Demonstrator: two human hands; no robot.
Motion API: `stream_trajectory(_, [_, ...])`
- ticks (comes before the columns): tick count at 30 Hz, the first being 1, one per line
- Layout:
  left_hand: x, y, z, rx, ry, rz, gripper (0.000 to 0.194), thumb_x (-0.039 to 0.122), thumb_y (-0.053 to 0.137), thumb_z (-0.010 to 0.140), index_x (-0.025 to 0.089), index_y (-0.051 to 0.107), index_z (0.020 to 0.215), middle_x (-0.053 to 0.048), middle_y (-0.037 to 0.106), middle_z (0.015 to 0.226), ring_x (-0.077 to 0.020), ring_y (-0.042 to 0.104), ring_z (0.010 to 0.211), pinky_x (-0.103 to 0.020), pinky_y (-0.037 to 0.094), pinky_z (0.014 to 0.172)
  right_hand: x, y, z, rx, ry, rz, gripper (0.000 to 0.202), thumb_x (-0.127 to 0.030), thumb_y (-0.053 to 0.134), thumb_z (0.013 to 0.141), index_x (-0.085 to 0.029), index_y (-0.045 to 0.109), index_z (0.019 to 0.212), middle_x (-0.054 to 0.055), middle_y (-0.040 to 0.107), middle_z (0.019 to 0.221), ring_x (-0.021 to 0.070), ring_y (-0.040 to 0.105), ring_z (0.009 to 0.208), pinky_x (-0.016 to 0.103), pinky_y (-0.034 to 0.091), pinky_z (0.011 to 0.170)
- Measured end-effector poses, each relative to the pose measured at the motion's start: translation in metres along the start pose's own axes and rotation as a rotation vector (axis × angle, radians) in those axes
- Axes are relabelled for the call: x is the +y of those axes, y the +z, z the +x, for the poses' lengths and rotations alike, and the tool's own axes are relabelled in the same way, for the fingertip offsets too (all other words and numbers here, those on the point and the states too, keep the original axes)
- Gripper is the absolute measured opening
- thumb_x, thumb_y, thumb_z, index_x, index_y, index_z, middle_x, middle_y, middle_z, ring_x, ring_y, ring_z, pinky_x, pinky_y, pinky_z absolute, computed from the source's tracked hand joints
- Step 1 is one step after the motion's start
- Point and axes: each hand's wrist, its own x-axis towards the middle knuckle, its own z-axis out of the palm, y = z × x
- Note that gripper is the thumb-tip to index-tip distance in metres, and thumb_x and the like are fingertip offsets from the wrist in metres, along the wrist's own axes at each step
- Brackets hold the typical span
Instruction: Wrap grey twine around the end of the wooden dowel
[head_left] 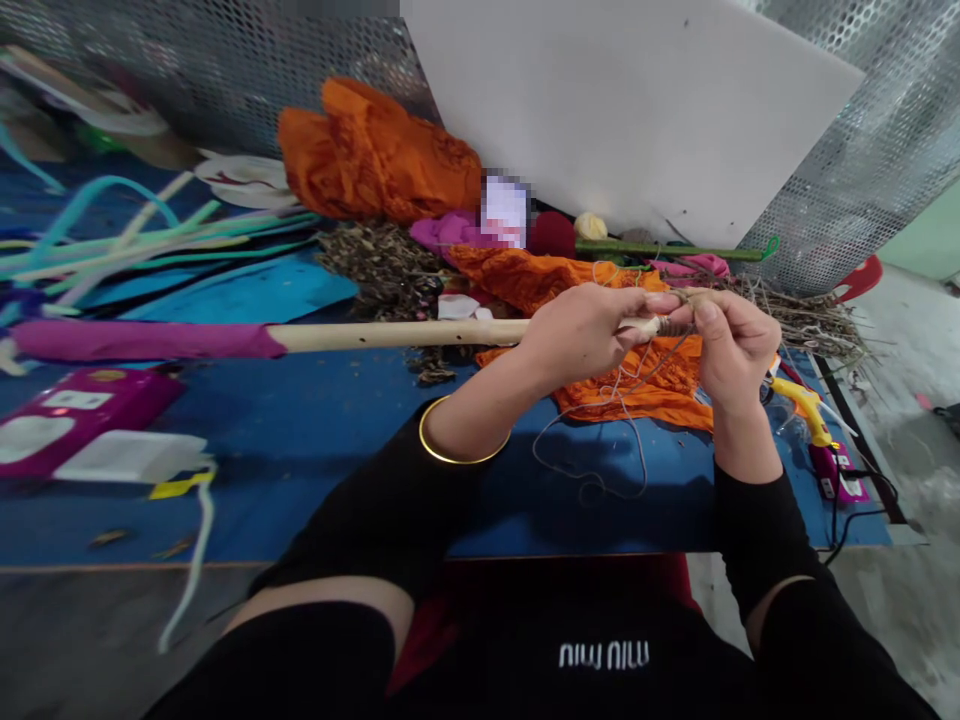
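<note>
A long pale wooden stick [405,333] lies level across the table, its left part wrapped in magenta cloth [150,340]. My left hand [574,330] is closed around the stick close to its right end. Grey string is wound about the tip [666,327], just past my left fingers. Thumb and forefinger of my right hand [739,340] pinch the thin string beside that tip, and both hands' fingertips almost meet. A loose length of the grey string [641,455] hangs in loops below onto the blue table. Orange cloth [637,385] lies beneath my hands.
Bunched orange fabric [382,155], dried plant stems [375,270] and a green rod [667,248] lie behind the stick. Coloured strips [127,240] spread at the left. A magenta power strip [90,410] sits front left; a yellow glue gun [802,405] stands at the right edge.
</note>
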Motion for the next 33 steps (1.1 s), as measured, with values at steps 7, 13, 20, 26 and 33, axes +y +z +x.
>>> stream_trajectory(7, [0.002, 0.000, 0.000, -0.010, -0.005, 0.027, 0.020, 0.028, 0.057, 0.095, 0.020, 0.074, 0.096, -0.002, 0.076, 0.086, -0.0156, 0.065, 0.074, -0.024, 0.040, 0.064, 0.000, -0.001, 0.000, -0.040, -0.068, 0.043, 0.027, -0.040, 0.064, 0.100, -0.028, 0.083, 0.086, -0.002, 0.081, 0.081, 0.0154, 0.079, 0.084, 0.030, 0.065, 0.078])
stream_trajectory(13, [0.008, 0.004, 0.001, -0.108, -0.018, 0.194, 0.029, 0.025, 0.055, 0.096, 0.021, 0.076, 0.116, -0.008, 0.081, 0.109, -0.0262, 0.076, 0.101, -0.031, 0.053, 0.079, 0.001, -0.002, 0.004, -0.003, 0.087, -0.007, 0.032, -0.047, 0.064, 0.098, -0.025, 0.081, 0.083, 0.000, 0.082, 0.084, 0.0177, 0.080, 0.087, 0.033, 0.066, 0.082])
stream_trajectory(20, [0.017, 0.003, -0.001, -0.155, 0.110, 0.410, 0.021, 0.023, 0.055, 0.097, 0.017, 0.073, 0.107, -0.008, 0.080, 0.093, -0.0265, 0.077, 0.086, -0.030, 0.048, 0.064, 0.003, -0.002, 0.010, -0.007, 0.232, -0.033, 0.033, -0.049, 0.067, 0.095, -0.024, 0.078, 0.077, 0.001, 0.081, 0.082, 0.0178, 0.079, 0.085, 0.035, 0.065, 0.085])
stream_trajectory(26, [0.011, 0.006, -0.001, -0.105, 0.263, 0.444, 0.014, 0.019, 0.055, 0.095, 0.018, 0.069, 0.098, -0.005, 0.076, 0.083, -0.0217, 0.073, 0.075, -0.028, 0.040, 0.057, 0.010, -0.005, 0.012, 0.006, 0.301, -0.015, 0.030, -0.046, 0.070, 0.093, -0.023, 0.077, 0.075, 0.000, 0.081, 0.079, 0.0178, 0.080, 0.085, 0.034, 0.064, 0.087])
stream_trajectory(33, [0.009, 0.007, -0.004, -0.052, 0.253, 0.540, 0.025, 0.024, 0.052, 0.100, 0.020, 0.067, 0.119, -0.004, 0.075, 0.078, -0.0199, 0.069, 0.066, -0.028, 0.033, 0.052, 0.014, -0.004, 0.011, 0.042, 0.358, 0.045, 0.030, -0.046, 0.073, 0.091, -0.022, 0.076, 0.074, 0.001, 0.081, 0.077, 0.0175, 0.079, 0.082, 0.034, 0.063, 0.083])
